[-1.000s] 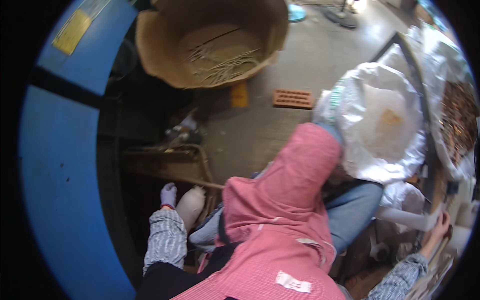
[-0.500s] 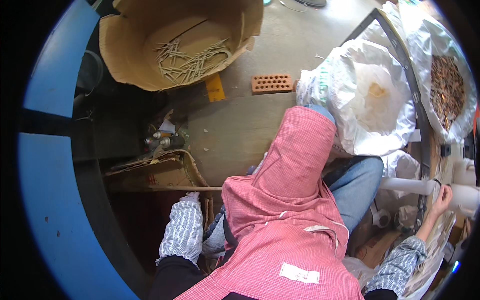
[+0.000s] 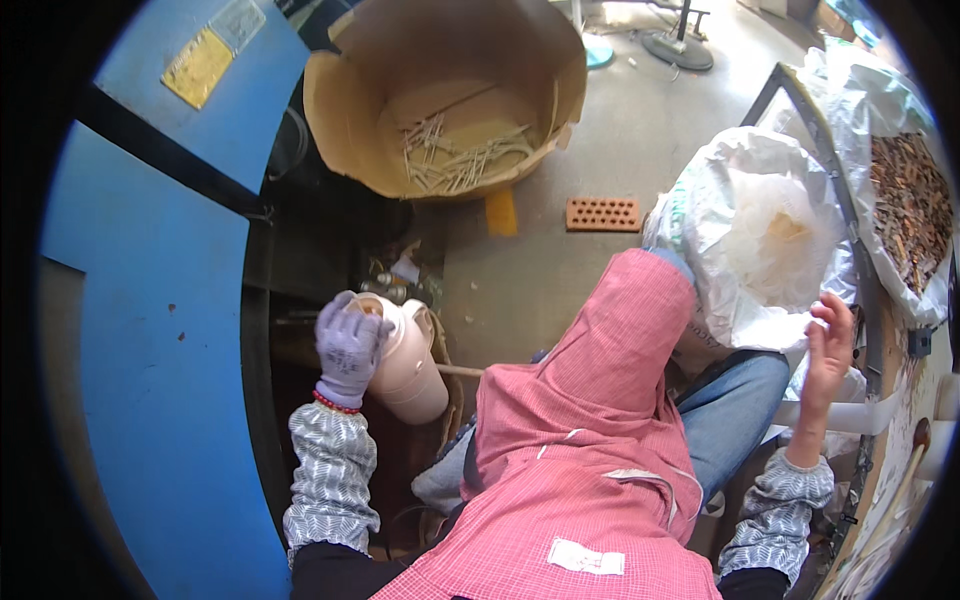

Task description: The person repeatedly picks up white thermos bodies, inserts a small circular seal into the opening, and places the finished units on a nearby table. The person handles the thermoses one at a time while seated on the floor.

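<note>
On my left, my gloved left hand [image 3: 348,345] grips the rim of a pale plastic jug [image 3: 410,385]. The jug leans with its mouth toward the upper left, and the glove hides part of its opening. My bare right hand [image 3: 830,345] is raised with its fingers apart and nothing visible in it. It is beside the lower right edge of a white plastic sack [image 3: 725,285], which has a cloudy clear liner inside.
Blue metal panels [image 3: 150,310] stand at the left. A large cardboard box [image 3: 340,130] holding thin pale sticks lies ahead, near a perforated red brick [image 3: 603,214]. At the right, another sack holds many small brown pieces [image 3: 905,210] beside a dark frame.
My left hand has risen from low beside the cardboard and now holds the pale jug. My right hand has left the white container at the right and moved up toward the sack.
</note>
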The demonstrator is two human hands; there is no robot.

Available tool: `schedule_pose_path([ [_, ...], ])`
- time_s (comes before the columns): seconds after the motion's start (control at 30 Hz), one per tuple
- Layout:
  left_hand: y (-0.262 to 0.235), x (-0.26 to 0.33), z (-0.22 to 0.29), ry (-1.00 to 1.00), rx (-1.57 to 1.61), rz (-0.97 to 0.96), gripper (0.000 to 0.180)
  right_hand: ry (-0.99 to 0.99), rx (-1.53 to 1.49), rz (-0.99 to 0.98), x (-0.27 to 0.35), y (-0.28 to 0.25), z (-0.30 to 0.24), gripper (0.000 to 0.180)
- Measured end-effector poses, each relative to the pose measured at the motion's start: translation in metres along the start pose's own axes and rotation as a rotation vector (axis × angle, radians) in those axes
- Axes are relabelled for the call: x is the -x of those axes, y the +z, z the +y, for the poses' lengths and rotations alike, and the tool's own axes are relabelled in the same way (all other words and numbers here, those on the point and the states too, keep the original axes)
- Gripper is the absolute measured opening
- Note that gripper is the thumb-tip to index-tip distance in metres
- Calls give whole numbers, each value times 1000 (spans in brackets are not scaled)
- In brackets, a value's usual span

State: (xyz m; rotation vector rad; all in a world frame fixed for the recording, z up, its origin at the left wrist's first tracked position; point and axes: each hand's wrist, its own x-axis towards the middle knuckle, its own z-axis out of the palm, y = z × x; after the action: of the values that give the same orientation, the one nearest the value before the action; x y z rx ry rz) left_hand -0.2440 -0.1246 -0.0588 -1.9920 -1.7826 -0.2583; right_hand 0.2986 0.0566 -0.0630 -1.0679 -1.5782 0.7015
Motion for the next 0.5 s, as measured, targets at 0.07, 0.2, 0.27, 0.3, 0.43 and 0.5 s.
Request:
schedule_pose_path([
  [0.07, -56, -70, 21, 98, 54, 185, 5, -86, 2, -78, -4, 13, -25, 29],
  [0.2, -118, -158, 60, 135, 474, 506, 9, -87, -247, -112, 2, 4, -58, 20],
  [0.27, -125, -207, 89, 53, 807, 682, 9, -97, -354, -91, 6, -5, -74, 16],
  [0.3, -136, -235, 99, 45, 826, 714, 11, -148, -382, -78, 6, -8, -82, 17],
  [0.43, -63, -340, 129, 515, 626, 374, 21, -73, -569, -123, 19, -7, -104, 19],
  [0.5, -48, -357, 206, 317, 162, -157, 24, 65, -644, -173, 31, 7, -93, 20],
])
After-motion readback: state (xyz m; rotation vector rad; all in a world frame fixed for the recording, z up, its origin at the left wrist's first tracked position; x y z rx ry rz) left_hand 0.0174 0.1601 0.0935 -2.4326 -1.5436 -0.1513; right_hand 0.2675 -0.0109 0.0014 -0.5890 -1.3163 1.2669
